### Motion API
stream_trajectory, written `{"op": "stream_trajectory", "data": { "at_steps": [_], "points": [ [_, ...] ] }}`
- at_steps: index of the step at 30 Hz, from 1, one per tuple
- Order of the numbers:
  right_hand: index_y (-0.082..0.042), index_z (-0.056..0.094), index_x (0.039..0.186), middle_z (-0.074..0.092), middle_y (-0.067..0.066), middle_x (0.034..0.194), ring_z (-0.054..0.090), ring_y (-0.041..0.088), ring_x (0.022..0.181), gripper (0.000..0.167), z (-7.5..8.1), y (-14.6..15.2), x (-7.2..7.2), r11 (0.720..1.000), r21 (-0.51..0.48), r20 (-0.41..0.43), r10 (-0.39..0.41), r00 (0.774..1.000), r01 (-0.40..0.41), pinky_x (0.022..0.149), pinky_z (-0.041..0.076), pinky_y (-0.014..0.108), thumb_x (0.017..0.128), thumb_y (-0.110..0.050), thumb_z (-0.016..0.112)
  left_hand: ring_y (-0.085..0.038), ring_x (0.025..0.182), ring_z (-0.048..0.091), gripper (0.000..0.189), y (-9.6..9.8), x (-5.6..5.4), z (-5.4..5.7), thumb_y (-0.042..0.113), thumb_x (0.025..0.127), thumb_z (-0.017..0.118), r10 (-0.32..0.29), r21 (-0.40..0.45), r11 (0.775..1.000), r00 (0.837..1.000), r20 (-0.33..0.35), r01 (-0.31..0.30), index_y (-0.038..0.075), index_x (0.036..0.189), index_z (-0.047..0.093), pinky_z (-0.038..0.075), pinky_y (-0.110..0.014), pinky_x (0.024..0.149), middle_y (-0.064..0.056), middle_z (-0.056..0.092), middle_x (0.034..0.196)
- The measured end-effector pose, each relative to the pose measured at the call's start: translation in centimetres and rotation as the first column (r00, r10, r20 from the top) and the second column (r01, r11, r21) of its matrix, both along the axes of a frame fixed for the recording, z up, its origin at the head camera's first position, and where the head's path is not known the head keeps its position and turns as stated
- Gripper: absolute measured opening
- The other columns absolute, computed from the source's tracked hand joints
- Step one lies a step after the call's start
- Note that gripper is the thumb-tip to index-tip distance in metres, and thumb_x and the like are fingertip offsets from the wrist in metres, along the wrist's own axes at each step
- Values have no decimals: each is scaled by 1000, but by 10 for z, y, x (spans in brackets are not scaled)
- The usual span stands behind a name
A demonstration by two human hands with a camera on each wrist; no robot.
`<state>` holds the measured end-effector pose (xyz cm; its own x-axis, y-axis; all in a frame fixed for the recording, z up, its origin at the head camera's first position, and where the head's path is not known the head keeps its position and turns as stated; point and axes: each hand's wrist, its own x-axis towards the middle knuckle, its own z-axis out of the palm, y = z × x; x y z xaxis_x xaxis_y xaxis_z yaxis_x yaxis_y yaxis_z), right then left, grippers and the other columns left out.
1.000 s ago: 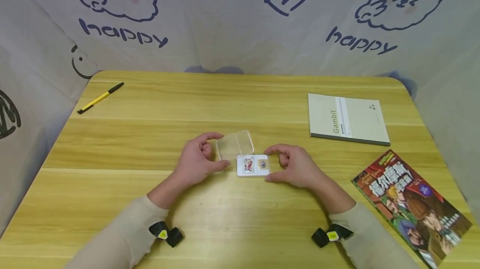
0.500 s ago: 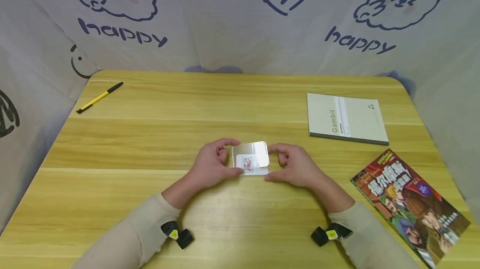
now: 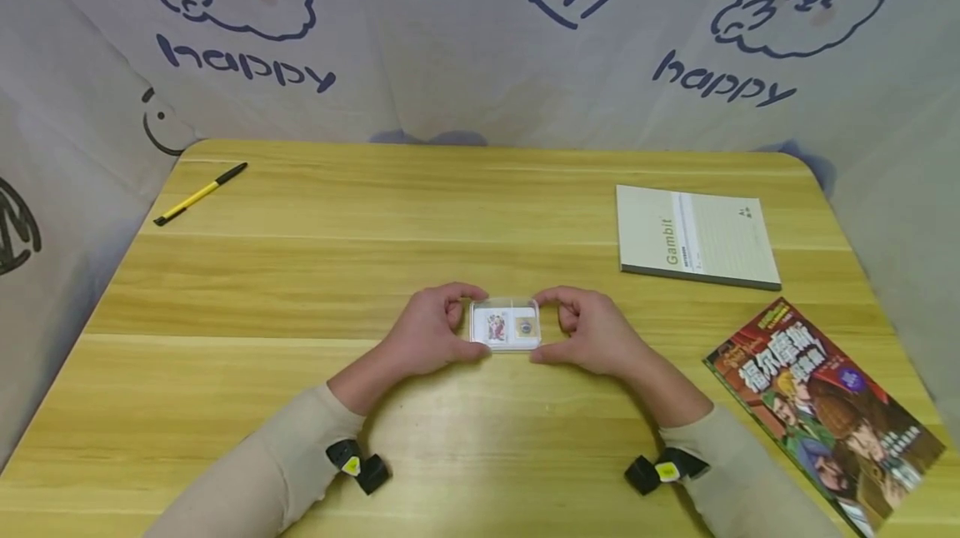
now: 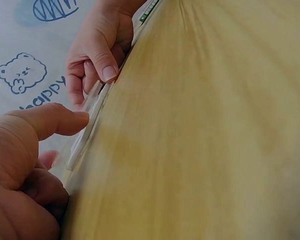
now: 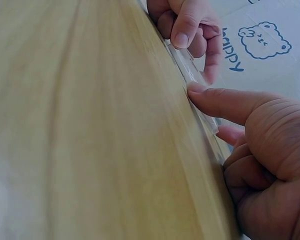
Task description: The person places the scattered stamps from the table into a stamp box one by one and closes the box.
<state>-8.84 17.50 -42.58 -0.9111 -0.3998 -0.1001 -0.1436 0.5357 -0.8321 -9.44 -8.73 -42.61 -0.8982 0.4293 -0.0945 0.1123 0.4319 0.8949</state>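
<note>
In the head view a clear plastic lid (image 3: 512, 302) lies over a small flat white base (image 3: 512, 328) at the middle front of the table. Two small pictures show through it, a colourful one (image 3: 497, 326) on the left and a gold one (image 3: 526, 327) on the right. My left hand (image 3: 432, 331) pinches the lid's left end between thumb and index finger. At the other end my right hand (image 3: 592, 333) holds the base's front and back edges. In the left wrist view the lid looks slightly tilted over the base; whether it is fully seated I cannot tell.
On the wooden table (image 3: 450, 213), a yellow and black pen (image 3: 200, 194) lies at the far left. A Gambit notebook (image 3: 697, 236) rests at the back right, with a colourful magazine (image 3: 825, 413) in front of it. A printed cloth (image 3: 480, 63) hangs behind.
My left hand has carried the clear lid rightward and then down toward me, onto the white base. The right hand has stayed at the base's right end.
</note>
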Motion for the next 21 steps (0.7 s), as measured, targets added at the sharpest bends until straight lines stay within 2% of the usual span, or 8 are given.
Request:
{"op": "stream_trajectory", "data": {
  "at_steps": [9,21],
  "points": [
    [-12,68,119,33,-6,60,32,11,56,62,0,1,2,1000,-6,-24,-15,1000,15,67,41,33,65,-22,96,-10,53,32,65,2,-1,1,7,65,92,-22,-35,999,1000,15,23,4,124,65,31,-26,54,4,35,60],
    [-12,70,117,33,-6,59,31,10,55,59,0,2,1,1000,25,-14,-16,1000,16,65,40,32,66,-26,96,-11,55,34,64,2,0,6,8,65,93,-29,-56,998,999,36,31,4,124,66,30,-25,53,3,38,62]
  ]
}}
